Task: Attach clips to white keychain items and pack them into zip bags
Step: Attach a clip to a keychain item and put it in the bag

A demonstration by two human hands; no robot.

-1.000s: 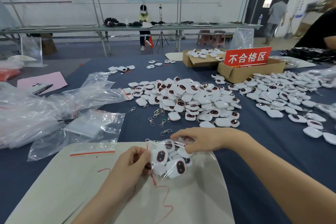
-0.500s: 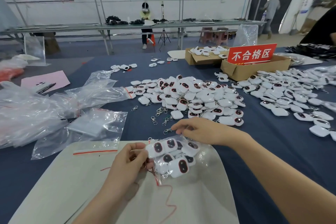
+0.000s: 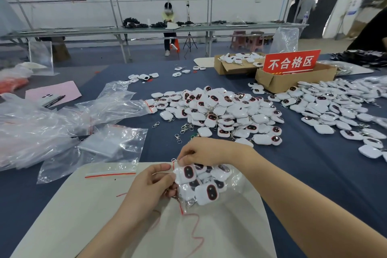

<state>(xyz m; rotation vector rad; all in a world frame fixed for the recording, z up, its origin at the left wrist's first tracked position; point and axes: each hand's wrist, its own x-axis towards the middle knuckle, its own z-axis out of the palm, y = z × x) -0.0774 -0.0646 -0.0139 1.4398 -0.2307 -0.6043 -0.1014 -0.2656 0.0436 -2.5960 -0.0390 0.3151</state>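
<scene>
Two hands, left (image 3: 150,188) and right (image 3: 201,151), pinching zip bag (image 3: 240,186) mouth, opening facing left

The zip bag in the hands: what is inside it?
Inside the zip bag lie white keychain items with dark faces and metal clips near its mouth. The left hand and right hand cover part, so the count is hidden.
</scene>
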